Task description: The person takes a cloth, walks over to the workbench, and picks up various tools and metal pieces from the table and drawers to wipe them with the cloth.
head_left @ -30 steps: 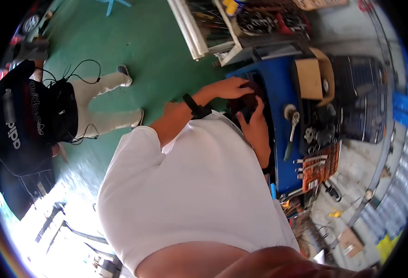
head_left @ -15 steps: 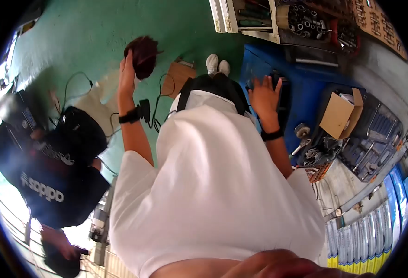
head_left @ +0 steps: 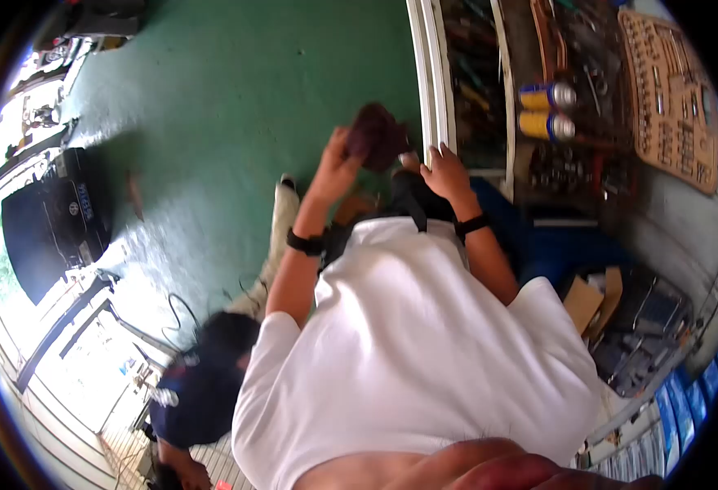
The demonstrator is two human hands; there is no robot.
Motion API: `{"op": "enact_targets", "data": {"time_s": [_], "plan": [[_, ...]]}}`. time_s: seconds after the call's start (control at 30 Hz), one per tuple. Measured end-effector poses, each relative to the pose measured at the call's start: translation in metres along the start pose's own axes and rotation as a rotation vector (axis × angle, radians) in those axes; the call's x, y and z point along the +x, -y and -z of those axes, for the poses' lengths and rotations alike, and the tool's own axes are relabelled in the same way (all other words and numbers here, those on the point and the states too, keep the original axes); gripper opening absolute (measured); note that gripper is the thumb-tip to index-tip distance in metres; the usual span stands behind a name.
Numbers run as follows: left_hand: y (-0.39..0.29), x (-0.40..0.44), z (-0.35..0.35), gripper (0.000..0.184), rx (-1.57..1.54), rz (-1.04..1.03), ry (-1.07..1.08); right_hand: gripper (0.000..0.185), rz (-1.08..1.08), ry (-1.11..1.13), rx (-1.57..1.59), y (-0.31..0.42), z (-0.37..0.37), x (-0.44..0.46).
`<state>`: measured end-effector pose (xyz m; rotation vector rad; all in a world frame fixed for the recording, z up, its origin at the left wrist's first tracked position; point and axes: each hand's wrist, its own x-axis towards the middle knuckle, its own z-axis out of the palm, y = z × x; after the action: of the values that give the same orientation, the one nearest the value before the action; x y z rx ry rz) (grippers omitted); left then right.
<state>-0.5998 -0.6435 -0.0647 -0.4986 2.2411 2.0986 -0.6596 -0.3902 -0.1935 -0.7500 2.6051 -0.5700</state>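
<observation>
A dark maroon cloth (head_left: pixel 375 137) is bunched in my left hand (head_left: pixel 338 167), held out over the green floor in front of my body. My right hand (head_left: pixel 447 173) is beside the white edge of a tool cabinet (head_left: pixel 436 90), fingers apart and pointing forward, with nothing seen in it. Black bands circle both wrists. Whether the right fingertips touch the cabinet edge I cannot tell.
Yellow-and-blue cans (head_left: pixel 546 125) lie in the cabinet area, near a tan socket board (head_left: pixel 673 102). A blue surface (head_left: pixel 551 253) and an open cardboard box (head_left: pixel 591 302) stand at the right. Another person (head_left: pixel 204 376) in dark clothing is at lower left.
The view has turned. My left hand with the cloth has come in from the far left toward the middle. My right hand has gone from the blue surface to beside the white cabinet edge.
</observation>
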Motion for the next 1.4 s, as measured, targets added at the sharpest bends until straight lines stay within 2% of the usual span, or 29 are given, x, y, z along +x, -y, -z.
{"op": "enact_targets", "data": {"time_s": [0.07, 0.1, 0.13, 0.17, 0.23, 0.27, 0.3, 0.37, 0.43, 0.5, 0.53, 0.63, 0.67, 0.7, 0.77, 0.8, 0.87, 0.93, 0.97, 1.03, 1.07, 1.1, 1.17, 1.2, 1.23, 1.33, 1.4], "plan": [[-0.009, 0.021, -0.002, 0.029, 0.017, -0.052, 0.005, 0.059, -0.035, -0.033, -0.036, -0.007, 0.002, 0.035], [-0.005, 0.032, -0.001, 0.030, 0.121, -0.004, -0.023, 0.059, -0.056, -0.032, -0.070, -0.020, -0.008, 0.048], [-0.002, 0.052, 0.005, 0.031, 0.226, 0.032, -0.042, 0.057, -0.112, 0.044, -0.062, -0.024, -0.006, 0.061], [0.005, 0.078, 0.008, 0.031, 0.212, 0.007, -0.040, 0.052, -0.228, 0.001, -0.018, -0.022, -0.007, 0.070], [0.020, 0.094, 0.018, 0.035, 0.174, 0.090, -0.054, 0.052, -0.389, 0.282, 0.144, -0.010, 0.041, 0.094], [0.023, 0.090, 0.024, 0.035, 0.150, 0.116, -0.063, 0.048, -0.359, 0.324, 0.085, -0.012, 0.039, 0.090], [0.027, 0.104, 0.033, 0.034, 0.250, 0.098, -0.051, 0.044, -0.308, 0.333, 0.023, -0.019, 0.035, 0.105], [0.033, 0.156, 0.033, 0.033, 0.345, 0.043, -0.062, 0.042, -0.274, 0.256, -0.026, -0.027, 0.024, 0.114], [0.030, 0.162, 0.033, 0.033, -0.004, 0.413, -0.240, 0.042, -0.332, 0.313, 0.043, -0.015, 0.031, 0.124], [0.041, 0.165, 0.042, 0.036, -0.014, 0.426, -0.148, 0.043, -0.460, 0.241, 0.139, -0.003, 0.038, 0.124], [0.037, 0.178, 0.041, 0.037, -0.048, 0.481, -0.143, 0.053, -0.501, 0.309, 0.116, -0.001, 0.043, 0.128], [0.034, 0.217, 0.048, 0.038, -0.084, 0.552, -0.075, 0.052, -0.544, 0.275, 0.118, 0.004, 0.041, 0.140], [0.032, 0.228, 0.054, 0.039, -0.085, 0.574, -0.033, 0.053, -0.627, 0.396, 0.151, 0.004, 0.046, 0.147], [0.031, 0.243, 0.060, 0.039, -0.088, 0.554, -0.018, 0.053, -0.635, 0.371, 0.147, 0.004, 0.051, 0.157], [0.023, 0.279, 0.078, 0.039, -0.043, 0.492, 0.124, 0.057, -0.832, 0.584, 0.172, 0.004, 0.059, 0.175], [0.019, 0.299, 0.087, 0.037, 0.008, 0.539, 0.162, 0.060, -0.804, 0.535, 0.155, -0.001, 0.058, 0.179], [-0.004, 0.342, 0.110, 0.036, 0.096, 0.447, 0.250, 0.063, -0.796, 0.456, 0.146, -0.010, 0.041, 0.186], [-0.012, 0.383, 0.129, 0.034, 0.203, 0.314, 0.335, 0.064, -0.948, 0.538, 0.210, -0.023, 0.037, 0.199], [-0.013, 0.397, 0.136, 0.034, 0.178, 0.312, 0.329, 0.064, -0.950, 0.538, 0.183, -0.029, 0.042, 0.210], [-0.055, 0.428, 0.161, 0.040, 0.361, -0.018, 0.416, 0.064, -0.895, 0.540, 0.119, -0.004, 0.059, 0.247], [-0.073, 0.443, 0.170, 0.047, 0.372, 0.149, 0.474, 0.064, -0.869, 0.471, 0.214, 0.011, 0.081, 0.274], [-0.083, 0.458, 0.178, 0.047, 0.388, 0.120, 0.465, 0.068, -0.704, 0.294, 0.282, -0.002, 0.056, 0.286], [-0.089, 0.483, 0.187, 0.057, 0.412, 0.046, 0.481, 0.083, -0.725, 0.335, 0.622, 0.033, 0.111, 0.354], [-0.081, 0.500, 0.191, 0.065, 0.410, 0.047, 0.559, 0.090, -0.645, 0.297, 0.609, 0.050, 0.136, 0.388], [-0.084, 0.515, 0.191, 0.065, 0.421, 0.032, 0.566, 0.099, -0.574, 0.258, 0.599, 0.063, 0.153, 0.417], [-0.094, 0.561, 0.185, 0.085, 0.388, 0.009, 0.736, 0.103, -0.327, 0.018, 0.679, 0.085, 0.193, 0.495], [-0.105, 0.595, 0.171, 0.082, 0.362, -0.069, 0.754, 0.092, 0.000, -0.164, 0.778, 0.086, 0.216, 0.539]]}}
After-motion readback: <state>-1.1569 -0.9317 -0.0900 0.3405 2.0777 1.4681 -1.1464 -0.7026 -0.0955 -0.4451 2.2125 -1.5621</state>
